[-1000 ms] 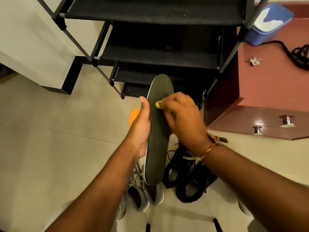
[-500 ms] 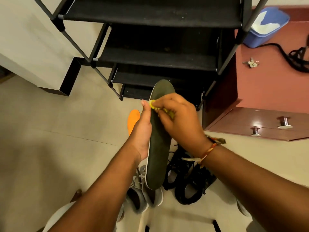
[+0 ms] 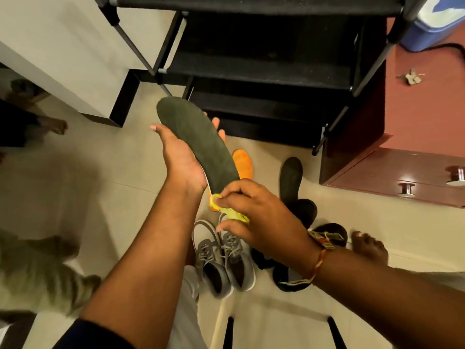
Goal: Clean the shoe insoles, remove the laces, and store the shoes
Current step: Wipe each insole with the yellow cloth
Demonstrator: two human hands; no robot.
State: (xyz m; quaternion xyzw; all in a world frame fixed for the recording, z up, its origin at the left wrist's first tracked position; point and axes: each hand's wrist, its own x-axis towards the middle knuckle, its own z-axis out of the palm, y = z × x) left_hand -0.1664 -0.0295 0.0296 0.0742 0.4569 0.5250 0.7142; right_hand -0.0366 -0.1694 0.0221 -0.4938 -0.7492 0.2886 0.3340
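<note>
My left hand holds a dark green insole from underneath, its toe end pointing up and left; fingertips show past its far edge. My right hand pinches a small yellow cloth against the insole's near heel end. Below the hands a pair of grey laced sneakers stands on the floor. Beside them lie black shoes, partly hidden by my right forearm. An orange insole lies on the tiles behind the held one. A second dark insole lies to the right.
A black shoe rack with several shelves stands straight ahead. A reddish-brown drawer cabinet is on the right, keys and a blue tub on its top. A bare foot rests at right. Another person's foot is at left.
The insole has tilted from upright to slanting up-left. My right hand with the cloth has slid from the upper part of the insole down to its heel end. The view has shifted.
</note>
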